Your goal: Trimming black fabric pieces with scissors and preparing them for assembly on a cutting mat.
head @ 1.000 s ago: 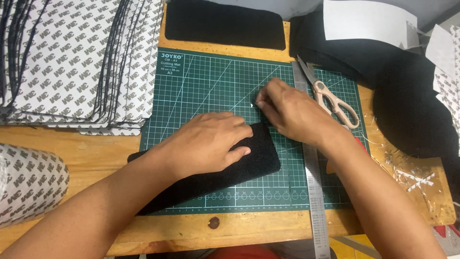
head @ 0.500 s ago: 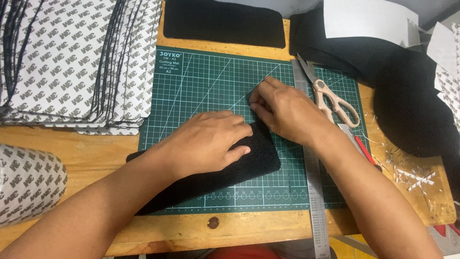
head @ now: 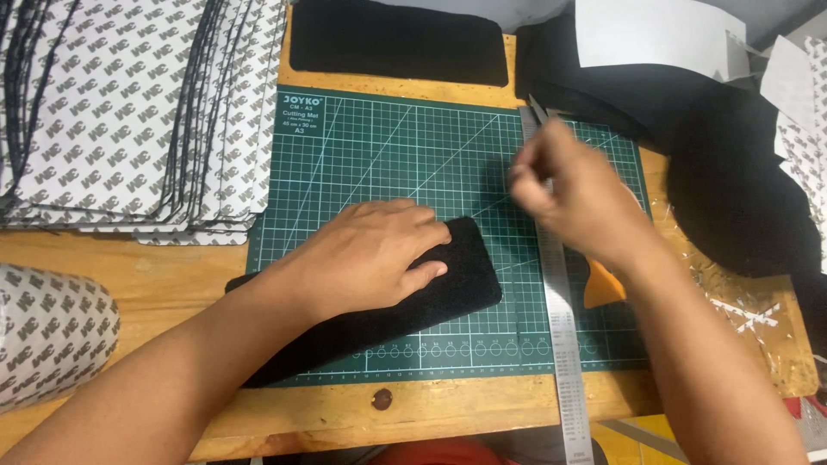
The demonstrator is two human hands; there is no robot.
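A black felt strip (head: pixel 465 284) with rounded corners lies slantwise on the green cutting mat (head: pixel 388 146). My left hand (head: pixel 370 254) presses flat on the strip's upper half and holds it down. My right hand (head: pixel 577 198) is blurred in motion above the steel ruler (head: pixel 564 344) at the mat's right side, apart from the strip. Its fingers are bunched together. Whether they pinch anything is too blurred to see. An orange handle (head: pixel 603 284) pokes out from under my right wrist.
A thick fanned stack of patterned backing sheets (head: pixel 112 112) fills the left. A patterned roll (head: pixel 43 336) lies at the lower left. Another black felt piece (head: pixel 396 43) lies beyond the mat. Black fabric (head: pixel 732 189) and white paper (head: pixel 655 34) are heaped at the right.
My right hand has left the strip's upper right corner and swung right and up over the ruler, covering the scissors. My left hand stays pressed on the strip.
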